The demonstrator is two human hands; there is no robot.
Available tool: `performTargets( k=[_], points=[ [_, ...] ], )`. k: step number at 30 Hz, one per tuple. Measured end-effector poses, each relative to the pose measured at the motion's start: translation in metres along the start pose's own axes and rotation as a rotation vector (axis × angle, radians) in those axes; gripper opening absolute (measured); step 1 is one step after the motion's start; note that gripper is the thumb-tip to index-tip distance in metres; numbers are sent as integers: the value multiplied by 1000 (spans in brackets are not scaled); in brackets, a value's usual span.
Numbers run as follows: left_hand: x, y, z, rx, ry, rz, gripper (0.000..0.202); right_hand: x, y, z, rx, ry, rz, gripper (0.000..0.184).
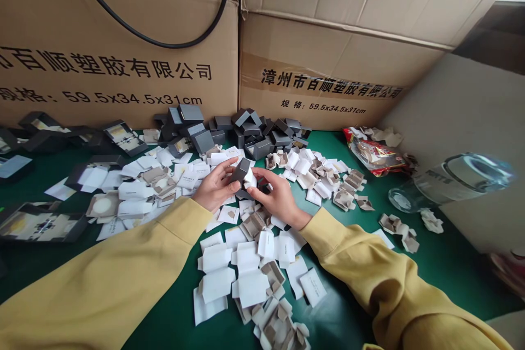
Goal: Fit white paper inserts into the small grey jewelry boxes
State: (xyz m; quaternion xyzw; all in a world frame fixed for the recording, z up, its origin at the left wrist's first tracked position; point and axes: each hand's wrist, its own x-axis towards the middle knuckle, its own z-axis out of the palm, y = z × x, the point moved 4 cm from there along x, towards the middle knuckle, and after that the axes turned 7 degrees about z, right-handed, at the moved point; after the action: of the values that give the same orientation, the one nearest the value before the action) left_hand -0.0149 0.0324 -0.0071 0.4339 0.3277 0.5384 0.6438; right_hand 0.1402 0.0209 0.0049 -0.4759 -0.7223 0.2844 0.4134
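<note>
Boxes (77, 225) of charcoal card lie open at the far left of your green tabletop (463, 273), some cut off by the view's edge, their pale contents too small to identify. White card inserts (135, 190) overlap beside them. Your left hand (217, 183) grasps a small charcoal box (241, 168) above the middle of the spread, thumb and fingers closed on it, holding it tilted, probably so your other hand can reach its end. A white piece (250, 179) shows there; I cannot tell whether it sits inside the box. Your right hand (279, 197) pinches that piece between thumb and forefinger, its other fingers partly hidden. Behind, more charcoal boxes (258, 130) are heaped near printed cartons (184, 76), perhaps to leave your near side for the flat card. Farther right, a red snack packet (375, 156) lies crumpled, its label unreadable. Beyond it, a clear bottle (443, 183) appears stretched by the lens; whether it stands straight is hard to judge.
</note>
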Motion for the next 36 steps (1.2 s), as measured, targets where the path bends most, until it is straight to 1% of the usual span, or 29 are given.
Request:
performTargets(
  k=[8,12,15,20,23,26,31,36],
  points=[
    [0,2,-1,9,26,8,62,4,-7,-3,-201,-28,-135,33],
    [1,2,-2,4,38,-7,64,5,-8,-3,-297,-51,-180,35],
    [1,1,-3,-21,49,-10,62,3,-9,-1,-391,-59,-230,37],
    [3,-1,-4,-79,61,-29,58,-2,-10,1,-552,-41,-306,34],
    [4,-2,-5,-127,72,-47,55,-5,-11,1,-573,-24,-387,33],
    [4,-2,-6,-151,81,-60,53,-5,-11,1,-557,-32,-437,33],
    [4,-1,-6,-156,95,-61,53,-3,-10,2,-532,-61,-461,28],
    [3,-2,-7,-121,77,-48,54,-3,-12,1,-497,-98,-444,26]
  ],
)
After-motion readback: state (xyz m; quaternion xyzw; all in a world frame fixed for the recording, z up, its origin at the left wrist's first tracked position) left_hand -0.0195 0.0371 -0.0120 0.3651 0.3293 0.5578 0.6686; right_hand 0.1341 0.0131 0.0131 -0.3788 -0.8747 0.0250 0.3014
